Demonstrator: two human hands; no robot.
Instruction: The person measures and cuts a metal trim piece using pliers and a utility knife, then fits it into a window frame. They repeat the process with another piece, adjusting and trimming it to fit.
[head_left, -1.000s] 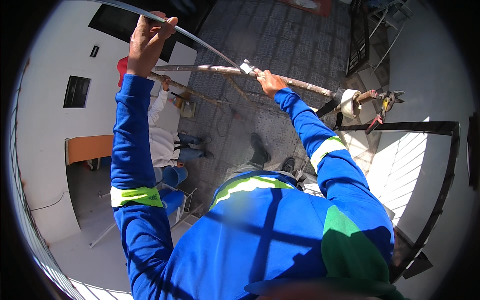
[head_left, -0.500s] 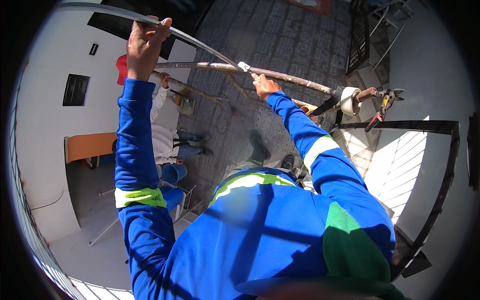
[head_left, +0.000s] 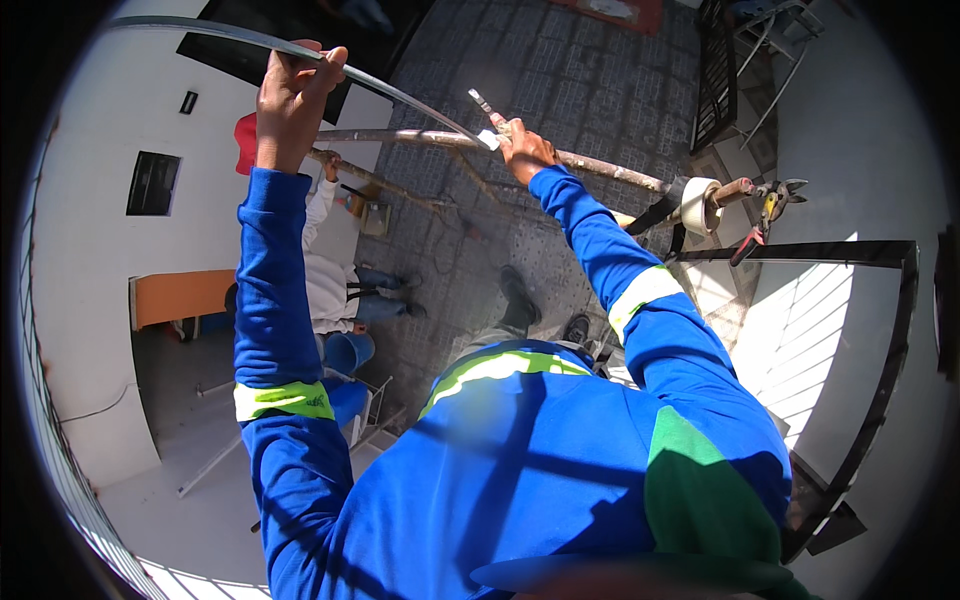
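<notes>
My left hand (head_left: 290, 112), raised at the upper left, is closed around a long grey metal strip (head_left: 400, 93). The strip slopes down to the right, and a small white piece (head_left: 488, 140) sits at its lower end. Beside that end, my right hand (head_left: 528, 155) grips a slim tool with a pale, speckled tip (head_left: 482, 100) pointing up and left; its exact kind is unclear. Behind both hands runs a paint-stained pole (head_left: 612, 169). At its right end are a white roll (head_left: 699, 205), a black strap (head_left: 655, 207) and snips with red and yellow handles (head_left: 773, 207).
Below at left, a person in white clothing (head_left: 328, 280) and a red cap holds a thin pole (head_left: 385, 183). Near them are a blue bucket (head_left: 350, 351) and a metal-framed stand (head_left: 375, 400). A dark frame (head_left: 905, 300) stands at right. Paving (head_left: 560, 70) lies far below.
My right hand has turned and shifted slightly right, and the slim tool now points upward, away from the strip's end. My left hand and the strip have moved down a little.
</notes>
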